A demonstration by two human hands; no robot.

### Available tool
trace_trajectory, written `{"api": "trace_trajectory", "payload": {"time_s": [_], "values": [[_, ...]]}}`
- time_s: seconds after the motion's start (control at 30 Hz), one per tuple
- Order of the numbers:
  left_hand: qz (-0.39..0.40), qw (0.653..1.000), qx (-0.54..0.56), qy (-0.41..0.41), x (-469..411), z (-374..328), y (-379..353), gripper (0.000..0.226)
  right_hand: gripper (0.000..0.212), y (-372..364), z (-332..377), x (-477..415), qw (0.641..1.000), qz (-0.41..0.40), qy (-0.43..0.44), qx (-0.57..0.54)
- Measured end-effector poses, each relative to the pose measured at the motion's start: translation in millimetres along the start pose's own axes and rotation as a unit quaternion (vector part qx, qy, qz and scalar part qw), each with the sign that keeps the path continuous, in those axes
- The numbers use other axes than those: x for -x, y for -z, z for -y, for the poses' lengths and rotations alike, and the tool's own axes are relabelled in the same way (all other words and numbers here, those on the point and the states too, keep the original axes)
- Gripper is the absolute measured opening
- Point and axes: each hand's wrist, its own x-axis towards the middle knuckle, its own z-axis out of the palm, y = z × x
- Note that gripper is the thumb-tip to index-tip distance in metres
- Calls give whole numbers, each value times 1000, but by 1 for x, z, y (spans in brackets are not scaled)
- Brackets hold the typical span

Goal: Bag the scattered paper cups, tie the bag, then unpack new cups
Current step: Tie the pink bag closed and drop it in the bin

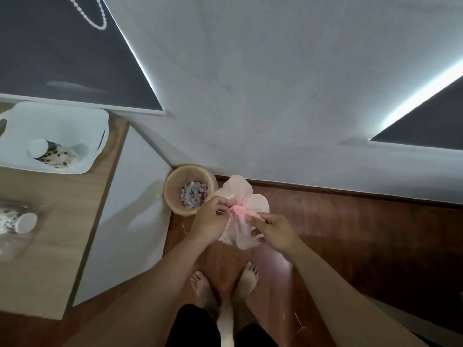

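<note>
White wall (275,83), wood floor (350,234), dark blinds (62,46)

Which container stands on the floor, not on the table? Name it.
The round beige bin, with paper scraps inside, stands on the floor. The white basket sits up on the wooden table.

Both bare forearms are extended forward and down. The left hand (210,219) and the right hand (276,233) are held close together, fingers curled, each pinching the gathered neck of the pink plastic bag (253,203).
</note>
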Motion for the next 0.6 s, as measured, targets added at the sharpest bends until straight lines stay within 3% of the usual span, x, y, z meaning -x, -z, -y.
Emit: {"api": "trace_trajectory", "payload": {"time_s": [0.37, 0.6], "values": [[30, 998, -30, 48, -127, 84, -39, 14, 12, -9, -66, -135, 998, -37, -51, 1], [59, 993, -20, 100, -206, 156, -83, 19, 24, -25, -140, -220, 994, -79, -38, 59]]}}
